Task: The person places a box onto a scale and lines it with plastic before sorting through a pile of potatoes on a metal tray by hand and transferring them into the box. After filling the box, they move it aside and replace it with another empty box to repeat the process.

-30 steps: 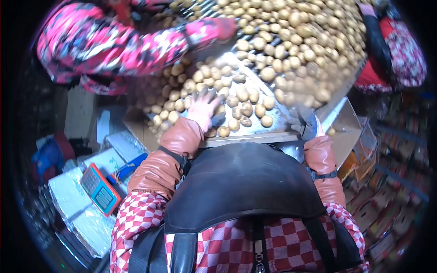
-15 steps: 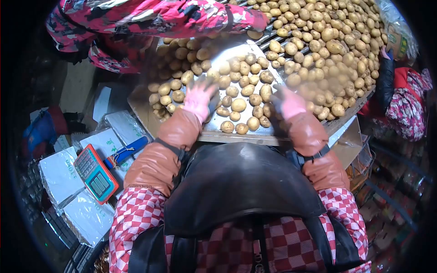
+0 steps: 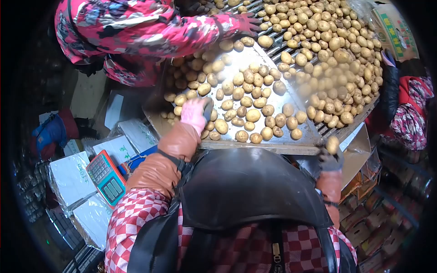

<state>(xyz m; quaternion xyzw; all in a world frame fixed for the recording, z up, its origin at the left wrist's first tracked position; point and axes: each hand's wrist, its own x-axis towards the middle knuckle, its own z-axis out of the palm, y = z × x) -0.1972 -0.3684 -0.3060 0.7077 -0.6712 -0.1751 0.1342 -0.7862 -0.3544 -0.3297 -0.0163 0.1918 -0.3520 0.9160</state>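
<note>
My right hand (image 3: 331,160), in a dark-fingered glove, is closed around a potato (image 3: 332,144) just off the front right corner of the metal tray (image 3: 298,107). On the tray's left part, my left hand (image 3: 195,113), in a pink glove with dark fingers, rests among potatoes. Its fingers are curled together, and whatever they may hold is hidden. Loose potatoes (image 3: 253,115) lie spread across the tray between my hands. More potatoes (image 3: 193,75) are gathered along its left side.
A large potato heap (image 3: 337,54) lies on bars (image 3: 277,45) behind and right. A co-worker's pink camouflage sleeve (image 3: 182,34) reaches in from the left. Wrapped boxes (image 3: 70,175) and an orange-rimmed scale (image 3: 107,177) stand left; another person (image 3: 412,109) is at right.
My right hand has left the tray, moving right and toward me, and now holds a potato. My left hand's fingers have curled. The co-worker's gloved hand has opened near the bars.
</note>
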